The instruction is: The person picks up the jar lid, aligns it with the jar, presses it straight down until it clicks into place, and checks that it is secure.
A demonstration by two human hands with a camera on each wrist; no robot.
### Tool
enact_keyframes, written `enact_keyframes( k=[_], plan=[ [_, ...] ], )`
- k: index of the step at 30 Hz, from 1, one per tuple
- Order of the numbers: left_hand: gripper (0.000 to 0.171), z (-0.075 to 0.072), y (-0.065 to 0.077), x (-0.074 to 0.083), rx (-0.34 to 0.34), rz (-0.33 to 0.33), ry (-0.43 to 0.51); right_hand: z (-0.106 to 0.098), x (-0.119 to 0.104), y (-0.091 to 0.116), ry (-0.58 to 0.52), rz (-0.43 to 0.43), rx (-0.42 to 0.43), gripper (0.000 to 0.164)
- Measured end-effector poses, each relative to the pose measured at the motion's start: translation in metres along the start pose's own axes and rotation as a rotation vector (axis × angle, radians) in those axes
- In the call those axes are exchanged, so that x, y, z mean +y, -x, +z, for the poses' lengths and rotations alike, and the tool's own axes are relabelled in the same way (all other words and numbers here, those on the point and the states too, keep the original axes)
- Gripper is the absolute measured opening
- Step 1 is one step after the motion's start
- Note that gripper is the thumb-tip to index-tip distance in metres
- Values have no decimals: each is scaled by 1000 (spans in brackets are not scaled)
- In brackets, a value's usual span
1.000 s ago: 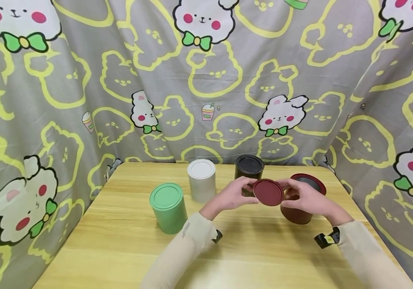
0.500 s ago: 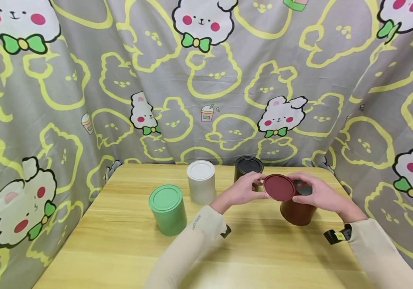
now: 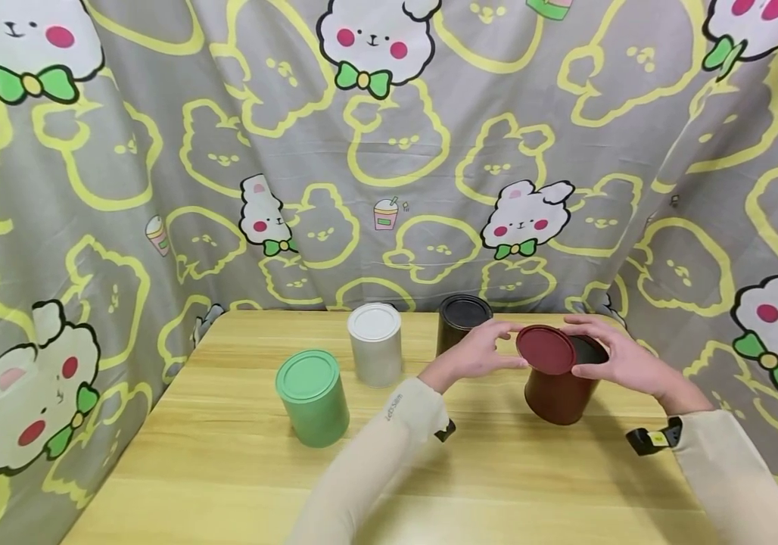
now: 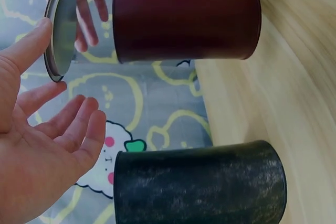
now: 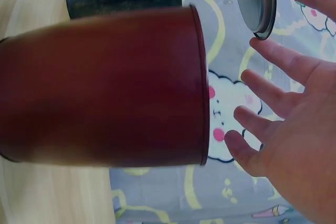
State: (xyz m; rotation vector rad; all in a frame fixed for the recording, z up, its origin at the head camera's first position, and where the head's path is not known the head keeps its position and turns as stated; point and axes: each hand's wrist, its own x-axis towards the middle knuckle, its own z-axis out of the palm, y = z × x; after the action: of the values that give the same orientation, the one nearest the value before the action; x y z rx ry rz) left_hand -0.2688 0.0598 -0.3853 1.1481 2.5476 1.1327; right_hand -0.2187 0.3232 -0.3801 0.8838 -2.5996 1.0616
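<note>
A round dark red lid (image 3: pixel 546 350) is held tilted above the left part of a dark red can (image 3: pixel 558 397), apart from its rim. The can stands upright, its dark open mouth partly showing behind the lid. My left hand (image 3: pixel 474 352) pinches one edge of the lid between thumb and forefinger; the other fingers are spread in the left wrist view. On the opposite edge, my right hand (image 3: pixel 623 367) pinches with thumb and forefinger, its remaining fingers loose in the right wrist view. Both wrist views show the lid's silvery grey underside (image 4: pixel 64 32) facing the can.
Behind my left hand stands a black can (image 3: pixel 464 312), partly hidden. Farther left are a whitish lidded can (image 3: pixel 377 352) and a green lidded can (image 3: pixel 314 401). All stand on a wooden table (image 3: pixel 239 454), with a patterned curtain (image 3: pixel 423 250) around its back and sides.
Both hands have carried the lid to the right, from left of the dark red can to over its left part. The other cans stay in place.
</note>
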Motion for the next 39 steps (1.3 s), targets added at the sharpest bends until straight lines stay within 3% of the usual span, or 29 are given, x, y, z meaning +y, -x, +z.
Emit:
enact_keyframes(
  k=[5,18,31,39],
  plan=[
    [59,5,-9,4,-13,0,-41,-6,13,6,-21,42,-15,51],
    [61,23,-27,-1,-68,-61,9,-13,30,14,-88,84,-25,47],
    [62,39,-39,0,-115,-98,13,-15,48,25,-313,79,-61,50],
    [64,45,-43,0,-130,-104,20,-16,54,29,-366,112,-73,53]
  ],
)
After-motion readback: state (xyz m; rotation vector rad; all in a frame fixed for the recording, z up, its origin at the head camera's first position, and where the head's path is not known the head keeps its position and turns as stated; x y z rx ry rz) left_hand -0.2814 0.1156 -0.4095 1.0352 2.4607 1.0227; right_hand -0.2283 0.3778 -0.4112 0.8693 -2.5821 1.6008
